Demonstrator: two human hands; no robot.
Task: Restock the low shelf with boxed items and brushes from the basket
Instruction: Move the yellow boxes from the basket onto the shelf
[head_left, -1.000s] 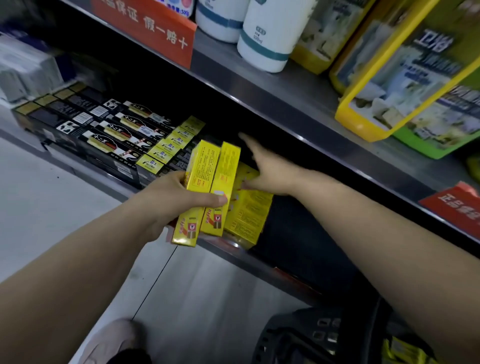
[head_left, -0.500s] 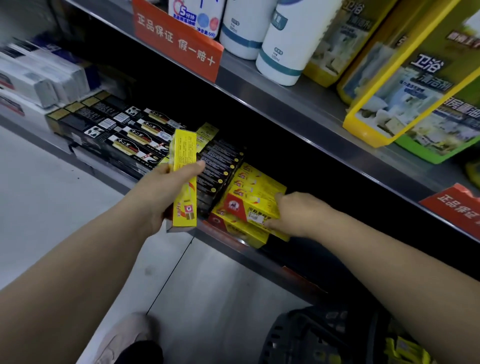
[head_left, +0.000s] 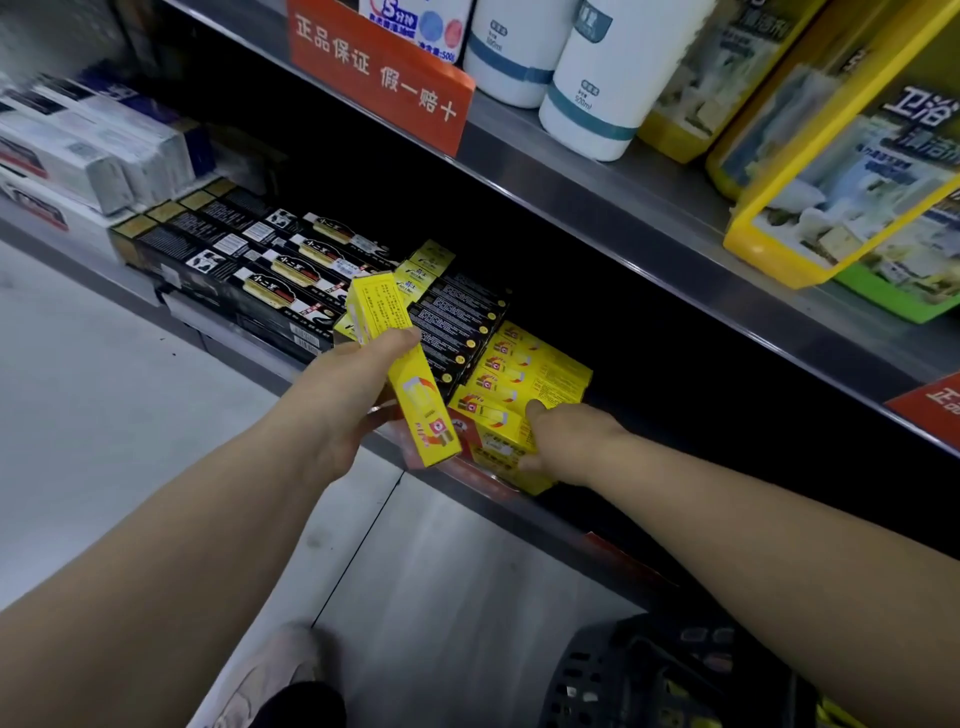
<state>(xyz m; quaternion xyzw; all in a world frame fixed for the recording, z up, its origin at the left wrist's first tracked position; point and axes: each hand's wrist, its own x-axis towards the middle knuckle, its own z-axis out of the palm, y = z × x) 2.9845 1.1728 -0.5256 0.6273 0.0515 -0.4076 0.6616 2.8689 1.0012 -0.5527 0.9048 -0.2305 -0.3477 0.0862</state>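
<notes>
the left hand (head_left: 343, 400), just left of the frame's centre, is wrapped round a long yellow box (head_left: 415, 395), thumb across its upper face and fingers behind it. the box is tilted, its far end up toward the black boxes (head_left: 280, 280) and its printed near end hanging down over the front lip of the low shelf (head_left: 550, 519). it hangs in the air, clear of the shelf.

just right of centre, the right hand (head_left: 558, 439) holds the near end of the stack of yellow boxes (head_left: 524, 374) that lies flat on the low shelf, thumb on top and a finger against the front face. the stack sits right beside a row of black boxes with yellow dots (head_left: 457, 332).

farther left on the same shelf lie white boxes (head_left: 88, 156). on the upper shelf (head_left: 649, 208), across the top of the frame, stand white bottles (head_left: 602, 78), an orange sign (head_left: 379, 78) and yellow packs (head_left: 831, 156).

at the bottom right, on the floor (head_left: 104, 415), sits the dark basket (head_left: 623, 675); what it holds is too dim to tell. a shoe (head_left: 270, 675) shows at the bottom centre.
</notes>
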